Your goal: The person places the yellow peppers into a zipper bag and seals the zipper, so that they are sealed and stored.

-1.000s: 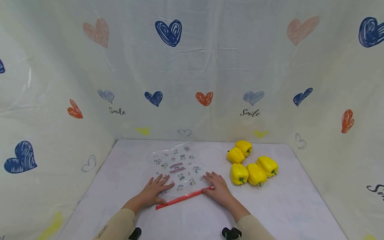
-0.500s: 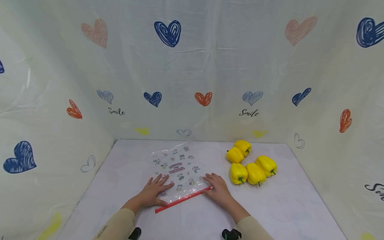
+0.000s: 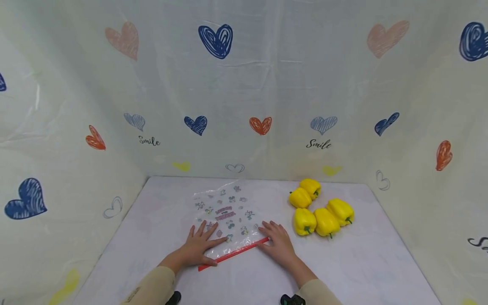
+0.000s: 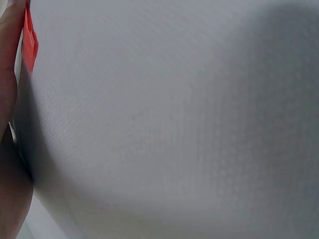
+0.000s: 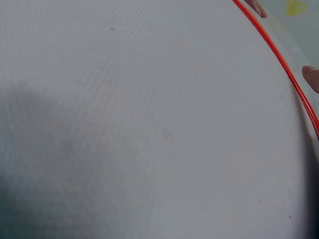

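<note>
A clear plastic zip bag [image 3: 225, 203] printed with small cartoon figures lies flat on the white table. Its red zip strip [image 3: 241, 250] runs along the near edge, slanting up to the right. My left hand [image 3: 195, 249] rests with spread fingers on the bag's lower left, thumb across the strip. On the right end of the bag, my right hand [image 3: 279, 246] lies with its fingers extended and thumb by the strip. The left wrist view catches part of the left hand [image 4: 9, 64] beside a red end. A fingertip [image 5: 311, 77] shows near the strip in the right wrist view.
Several yellow bell peppers [image 3: 325, 221] sit to the right of the bag, beyond my right hand. A heart-patterned curtain [image 3: 244, 93] surrounds the table [image 3: 343, 267] at the back and sides.
The left end of the red strip has shifted toward me, and the strip is straighter. My left hand has slid slightly right over the bag. The right hand has barely moved.
</note>
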A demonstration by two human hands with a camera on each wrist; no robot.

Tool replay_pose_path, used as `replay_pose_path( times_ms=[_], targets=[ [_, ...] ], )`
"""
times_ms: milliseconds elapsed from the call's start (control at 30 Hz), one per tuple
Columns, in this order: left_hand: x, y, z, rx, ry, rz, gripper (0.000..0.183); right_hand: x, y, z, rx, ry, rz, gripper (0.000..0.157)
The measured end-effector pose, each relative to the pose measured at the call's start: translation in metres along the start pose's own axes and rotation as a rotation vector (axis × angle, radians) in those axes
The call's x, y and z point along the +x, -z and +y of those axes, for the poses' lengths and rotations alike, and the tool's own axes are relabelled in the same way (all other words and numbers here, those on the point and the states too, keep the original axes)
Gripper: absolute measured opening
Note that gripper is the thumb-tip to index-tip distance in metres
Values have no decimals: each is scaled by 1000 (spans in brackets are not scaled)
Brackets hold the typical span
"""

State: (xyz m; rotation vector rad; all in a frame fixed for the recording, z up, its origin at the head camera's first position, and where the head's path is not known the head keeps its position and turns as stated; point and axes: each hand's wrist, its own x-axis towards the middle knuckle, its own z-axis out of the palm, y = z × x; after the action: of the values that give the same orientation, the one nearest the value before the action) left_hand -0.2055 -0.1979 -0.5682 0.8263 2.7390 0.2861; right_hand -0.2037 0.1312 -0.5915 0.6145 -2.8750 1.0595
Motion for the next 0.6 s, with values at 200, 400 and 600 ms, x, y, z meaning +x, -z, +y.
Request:
replay_pose_path(
  times_ms=[200,400,600],
  targets=[
    [-2,2,4,12,3,-17,75,-2,-2,0,-4,-2,12,54],
    [-1,3,5,11,26,-39,66,-1,-2,-1,-22,-3,23,53],
    [0,2,3,-10,31,-41,60,-1,-2,-1,-8,-11,23,53]
  ],
)
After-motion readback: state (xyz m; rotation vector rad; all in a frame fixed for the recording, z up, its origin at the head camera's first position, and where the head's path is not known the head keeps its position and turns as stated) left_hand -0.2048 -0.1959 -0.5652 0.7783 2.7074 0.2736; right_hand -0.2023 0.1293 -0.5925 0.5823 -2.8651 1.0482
